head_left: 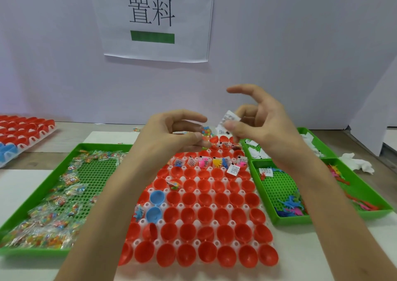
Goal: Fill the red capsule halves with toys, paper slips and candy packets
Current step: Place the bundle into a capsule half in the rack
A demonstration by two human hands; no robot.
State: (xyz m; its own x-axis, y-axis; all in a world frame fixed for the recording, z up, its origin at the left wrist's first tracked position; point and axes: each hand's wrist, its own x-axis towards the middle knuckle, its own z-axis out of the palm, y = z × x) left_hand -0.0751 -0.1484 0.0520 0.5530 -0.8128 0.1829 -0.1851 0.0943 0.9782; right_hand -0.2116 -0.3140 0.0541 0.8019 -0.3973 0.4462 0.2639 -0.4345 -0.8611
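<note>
While the left hand [171, 135] and right hand [258, 128] hover over the far red capsule halves [215, 154] —
left pinches a candy packet [206, 131], right pinches paper slips [228, 119].

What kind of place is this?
Probably a toy-packing workbench. A white rack holds rows of red halves, green trays hold candy packets and toys, and a printed sign hangs behind. The right hand pinches a slip; the left hand pinches a packet.
</note>
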